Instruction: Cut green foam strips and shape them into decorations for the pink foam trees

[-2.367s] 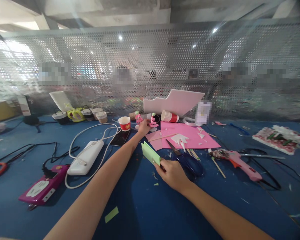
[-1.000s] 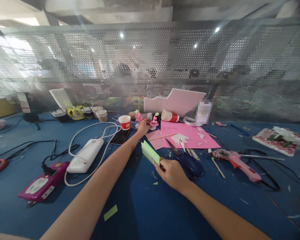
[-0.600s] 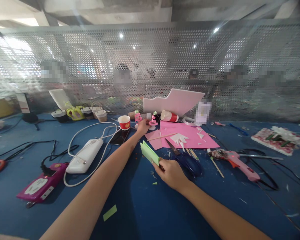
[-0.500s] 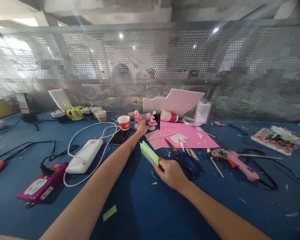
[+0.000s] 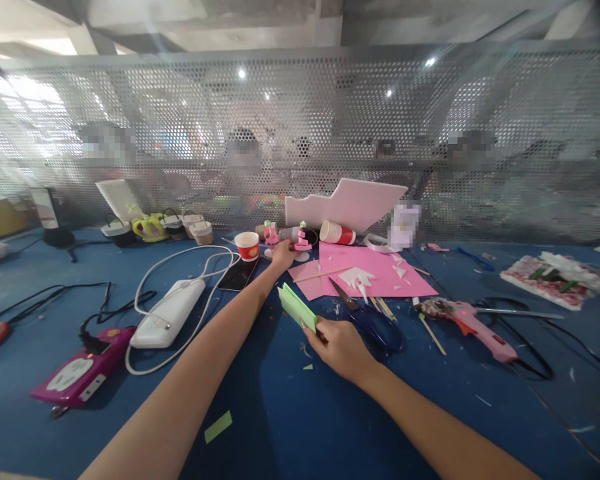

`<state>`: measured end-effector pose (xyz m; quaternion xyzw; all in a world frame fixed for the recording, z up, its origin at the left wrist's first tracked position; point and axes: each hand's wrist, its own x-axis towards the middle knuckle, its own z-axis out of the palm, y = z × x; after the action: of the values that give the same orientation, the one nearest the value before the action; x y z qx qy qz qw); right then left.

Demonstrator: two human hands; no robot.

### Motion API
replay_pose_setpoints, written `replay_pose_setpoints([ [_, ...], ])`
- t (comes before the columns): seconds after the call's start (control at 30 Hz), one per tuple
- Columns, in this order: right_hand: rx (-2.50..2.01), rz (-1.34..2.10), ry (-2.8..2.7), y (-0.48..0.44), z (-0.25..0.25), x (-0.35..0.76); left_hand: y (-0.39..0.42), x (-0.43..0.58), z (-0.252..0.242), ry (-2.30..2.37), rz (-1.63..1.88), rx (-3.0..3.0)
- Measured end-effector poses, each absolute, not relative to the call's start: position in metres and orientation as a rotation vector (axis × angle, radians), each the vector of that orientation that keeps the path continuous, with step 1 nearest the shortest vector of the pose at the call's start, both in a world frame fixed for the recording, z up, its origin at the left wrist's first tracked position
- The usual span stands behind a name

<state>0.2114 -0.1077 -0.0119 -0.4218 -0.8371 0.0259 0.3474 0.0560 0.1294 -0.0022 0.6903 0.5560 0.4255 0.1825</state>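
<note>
My right hand [image 5: 343,348] pinches a folded stack of light green paper [image 5: 296,307], held tilted above the blue table [image 5: 290,413]. My left arm stretches far forward; my left hand [image 5: 283,253] rests at the far side among small pink paper figures [image 5: 302,239], [image 5: 269,237]. Whether its fingers hold one of them is too small to tell. A pink paper sheet [image 5: 375,270] with white scraps lies just right of that hand. Blue-handled scissors [image 5: 367,319] lie next to my right hand.
A pink glue gun [image 5: 473,321] and wooden sticks lie to the right. A white power bank [image 5: 163,321] with a cable, a phone [image 5: 237,275], red paper cups [image 5: 247,245] and a magenta device [image 5: 77,375] sit left. A perforated metal screen [image 5: 300,133] closes the back.
Almost nothing differs. Both hands keep their places, and the view has drifted slightly so everything sits a little further left.
</note>
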Motion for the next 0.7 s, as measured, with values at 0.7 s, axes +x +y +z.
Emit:
replay_pose_setpoints([
  [0.7, -1.088, 0.074, -2.182, -0.1084, -0.0130, 0.2118, 0.1292, 0.0576, -0.0023, 1.481, 1.244, 1.969],
])
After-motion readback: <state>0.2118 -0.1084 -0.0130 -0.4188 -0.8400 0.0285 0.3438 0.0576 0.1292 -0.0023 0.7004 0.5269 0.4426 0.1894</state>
